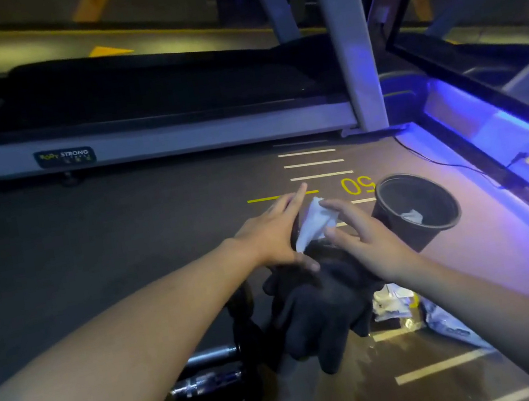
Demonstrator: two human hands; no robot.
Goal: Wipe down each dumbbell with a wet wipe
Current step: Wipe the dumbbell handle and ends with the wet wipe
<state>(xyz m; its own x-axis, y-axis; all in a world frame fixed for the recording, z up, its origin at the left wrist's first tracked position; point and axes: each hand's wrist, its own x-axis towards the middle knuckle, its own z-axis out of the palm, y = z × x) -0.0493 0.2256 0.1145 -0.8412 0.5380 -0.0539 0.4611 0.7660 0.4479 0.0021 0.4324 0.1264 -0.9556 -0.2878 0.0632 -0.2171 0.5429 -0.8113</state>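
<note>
A white wet wipe (312, 224) lies pressed against the top of a dark dumbbell (318, 254) that stands between my hands. My left hand (272, 233) cups the dumbbell's upper end from the left, fingers stretched out and thumb underneath. From the right, my right hand (366, 239) holds the wipe on it with spread fingers. A black glove-like cloth (313, 317) hangs below and hides the dumbbell's lower part. More dumbbells with chrome handles (208, 358) lie on the floor near my left forearm.
A black bin (396, 234) with a used wipe (411, 216) inside stands just right of my hands. Wipe packets (394, 304) lie on the floor lower right. A treadmill (177, 138) runs across ahead; a blue-lit glass wall (487, 130) and a cable (440, 162) border the right.
</note>
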